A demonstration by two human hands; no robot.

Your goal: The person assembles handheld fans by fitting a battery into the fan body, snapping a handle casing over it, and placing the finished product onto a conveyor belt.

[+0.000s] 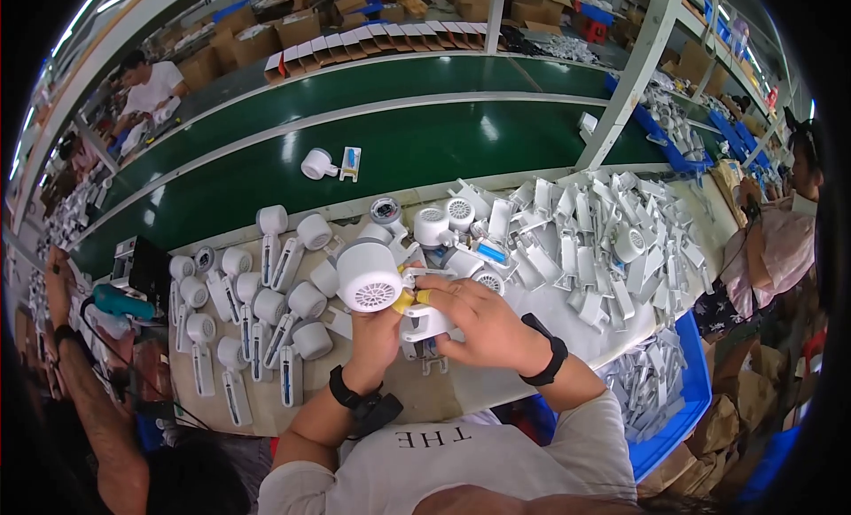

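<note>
In front of my chest, my left hand [377,338] is closed round a white handheld fan [370,280] whose round slotted grille faces me. My right hand [487,318] grips a white plastic handle shell [427,323] at the fan's handle end. The fingers of both hands meet there, with yellow coverings on some fingertips. How the two parts join is hidden by my fingers. Beyond my hands lie more fan heads, including an upright one [432,224] and one with its inside showing [386,211]. A blue battery [490,253] shows among the parts.
Several fans with handles [290,373] lie in rows on the left of the worktable [408,395]. Loose white shells [541,258] are heaped on the right, above a blue bin [696,364]. A green conveyor [239,174] runs behind. Co-workers' arms [97,400] reach in at the left.
</note>
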